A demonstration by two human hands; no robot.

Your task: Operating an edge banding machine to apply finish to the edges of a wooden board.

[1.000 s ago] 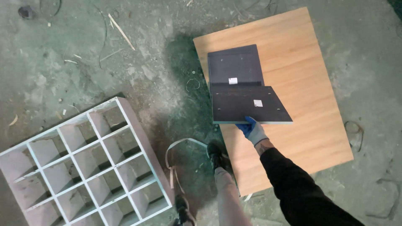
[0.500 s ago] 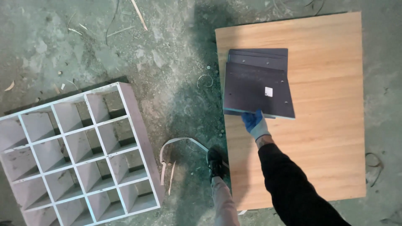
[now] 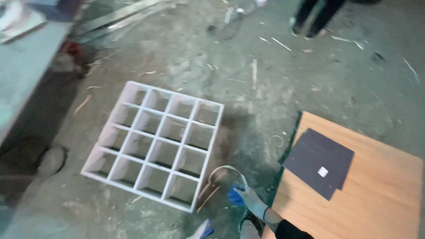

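Hovering empty and loosely open, right hand (image 3: 248, 199) between white grid (image 3: 155, 144) and dark panels (image 3: 319, 161).

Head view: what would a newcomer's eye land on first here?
The white sixteen-cell grid frame lying flat on the dusty concrete floor, left of centre. Next, the dark square panels stacked on the wooden board at lower right. Between them, at the bottom edge, a gloved right hand hangs open beside a curved strap.
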